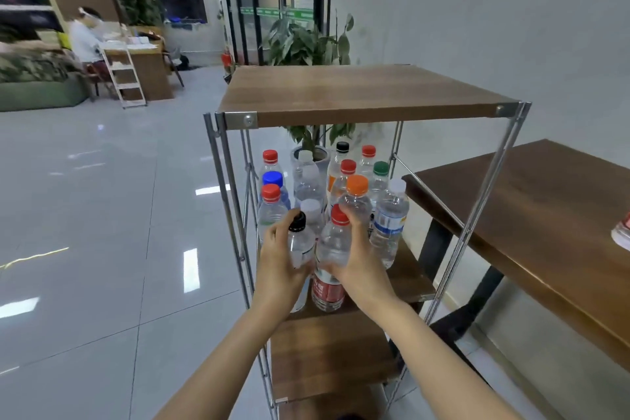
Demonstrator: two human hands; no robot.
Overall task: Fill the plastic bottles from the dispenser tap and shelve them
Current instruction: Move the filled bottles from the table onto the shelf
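Observation:
A metal-framed rack with wooden shelves (pixel 368 95) stands in front of me. Its middle shelf (pixel 409 276) carries several capped plastic bottles with red, blue, orange, green, white and black caps. My left hand (pixel 278 259) grips a clear bottle with a black cap (pixel 301 239) at the shelf's front. My right hand (pixel 358 259) grips a clear bottle with a red cap and red label (pixel 332 249) right beside it. Both bottles stand upright, close together. No dispenser tap is in view.
A lower wooden shelf (pixel 334 351) sits beneath. A dark wooden table (pixel 545 232) stands at the right, with a red-and-white object (pixel 622 232) at its edge. A potted plant (pixel 306 44) is behind the rack. Far left, a seated person (pixel 87 37) at a desk; glossy tiled floor (pixel 102 215).

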